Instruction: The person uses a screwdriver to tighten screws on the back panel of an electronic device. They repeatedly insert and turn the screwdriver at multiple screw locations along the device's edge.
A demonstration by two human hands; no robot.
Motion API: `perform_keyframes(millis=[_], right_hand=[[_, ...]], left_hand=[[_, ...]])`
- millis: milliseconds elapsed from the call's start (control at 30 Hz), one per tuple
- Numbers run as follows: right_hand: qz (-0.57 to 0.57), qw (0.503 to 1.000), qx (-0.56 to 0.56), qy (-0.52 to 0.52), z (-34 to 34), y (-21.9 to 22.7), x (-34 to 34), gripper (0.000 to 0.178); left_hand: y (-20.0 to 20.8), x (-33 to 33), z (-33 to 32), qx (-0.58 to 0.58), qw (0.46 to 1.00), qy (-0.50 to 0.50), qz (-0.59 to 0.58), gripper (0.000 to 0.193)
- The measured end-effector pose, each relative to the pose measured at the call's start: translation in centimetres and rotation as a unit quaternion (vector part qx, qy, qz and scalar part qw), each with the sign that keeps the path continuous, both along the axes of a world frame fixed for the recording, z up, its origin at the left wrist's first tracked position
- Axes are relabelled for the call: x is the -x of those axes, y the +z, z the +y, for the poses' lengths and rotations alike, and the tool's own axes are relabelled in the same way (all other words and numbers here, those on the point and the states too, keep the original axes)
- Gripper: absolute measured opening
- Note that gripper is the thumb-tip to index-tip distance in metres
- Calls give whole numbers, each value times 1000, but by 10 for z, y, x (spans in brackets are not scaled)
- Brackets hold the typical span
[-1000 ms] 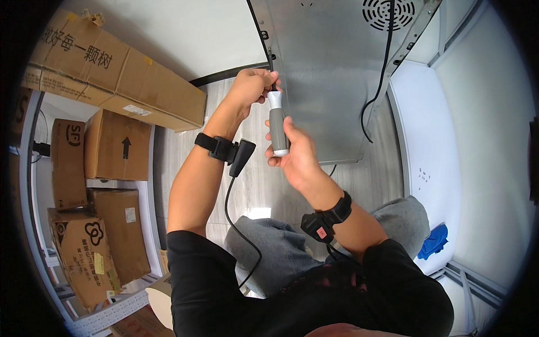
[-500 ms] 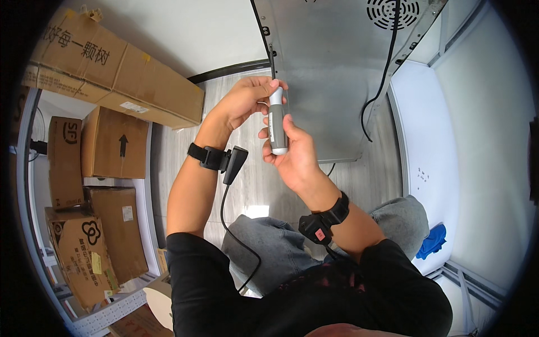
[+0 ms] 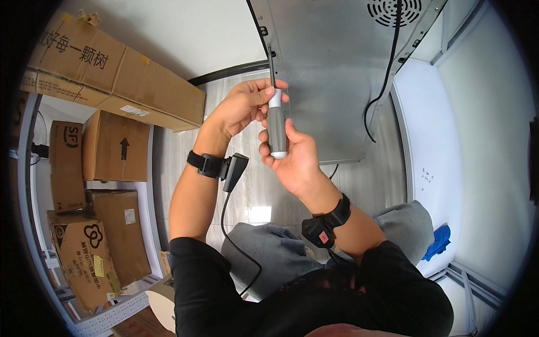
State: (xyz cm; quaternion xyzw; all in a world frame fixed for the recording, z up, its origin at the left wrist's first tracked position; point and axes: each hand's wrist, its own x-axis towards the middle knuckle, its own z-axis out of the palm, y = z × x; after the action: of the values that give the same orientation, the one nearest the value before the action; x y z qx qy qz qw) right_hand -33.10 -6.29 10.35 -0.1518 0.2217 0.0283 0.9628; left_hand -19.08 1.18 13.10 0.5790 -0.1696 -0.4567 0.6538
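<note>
A screwdriver [image 3: 277, 130] with a grey and white handle points away from me, its thin metal shaft reaching the left edge of a metal appliance panel [image 3: 323, 106]. Around the lower part of the handle, my right hand [image 3: 296, 154] has its fingers and thumb closed. My left hand [image 3: 247, 102] pinches the white collar at the top of the handle, where the shaft begins. The shaft's tip lies near a dark slot in the panel's edge; whether it sits on a screw is too small to tell.
A black power cord [image 3: 384, 84] hangs down the panel below a round vent [image 3: 394, 11]. Cardboard boxes [image 3: 117, 145] fill a shelf at left, with a long carton [image 3: 151, 81] above. A blue cloth [image 3: 438, 242] lies at right. A cable runs from my left wrist strap.
The screwdriver handle has turned a little in my right hand: its pale label no longer shows. Both hands stay in nearly the same place, and the view has shifted slightly.
</note>
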Motion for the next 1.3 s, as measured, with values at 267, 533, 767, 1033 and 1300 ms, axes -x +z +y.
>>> perform_keyframes(millis=[267, 533, 767, 1033, 1300], right_hand=[[6, 937, 349, 21, 0, -12, 4, 42], [-114, 991, -71, 22, -12, -30, 0, 29], [-9, 921, 389, -27, 3, -16, 1, 38], [-90, 992, -93, 12, -12, -17, -3, 37], [-72, 980, 186, -6, -8, -10, 1, 38]], left_hand=[[-8, 6, -10, -69, 992, 83, -67, 16], [-12, -3, 1, 72, 995, -52, 50, 34], [-13, 2, -8, -37, 998, 30, -28, 18], [-6, -2, -4, 20, 999, -37, 12, 25], [-4, 4, -6, -20, 1000, 10, -19, 25]])
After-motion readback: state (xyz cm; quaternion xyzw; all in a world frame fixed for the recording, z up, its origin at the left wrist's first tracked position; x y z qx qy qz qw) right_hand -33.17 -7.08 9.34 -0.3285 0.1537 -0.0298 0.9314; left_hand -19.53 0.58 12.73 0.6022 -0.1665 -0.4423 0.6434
